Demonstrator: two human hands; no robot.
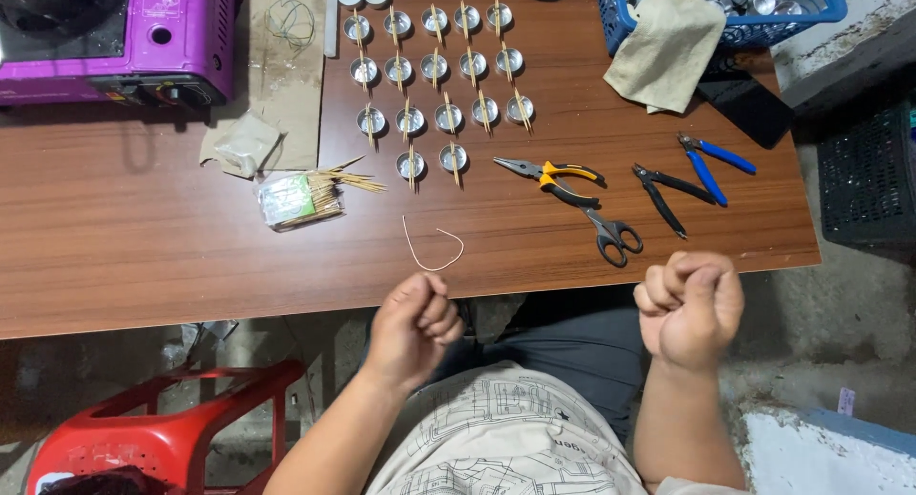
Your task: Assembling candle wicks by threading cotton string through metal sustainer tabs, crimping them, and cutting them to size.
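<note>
Left hand [412,325] curled into a fist, fingers shut, nothing seen inside. Right hand [689,307] also balled up tight, fingers closed, nothing seen in it. Both held just off the near edge of the brown wooden table [143,237].

Closest to the left hand: a short bit of pale string [431,250], thin, bent like a little hook, lying loose near the near edge. Not touched by either hand.

Farther back: rows of small round silver cups [435,77], each with a thin stick laid across. A bundle of wooden sticks [303,197] to the left of the string. Yellow-handled pliers [553,175], black scissors [611,234], black cutters [668,195] and blue-handled cutters [711,161] toward the right edge.
</note>
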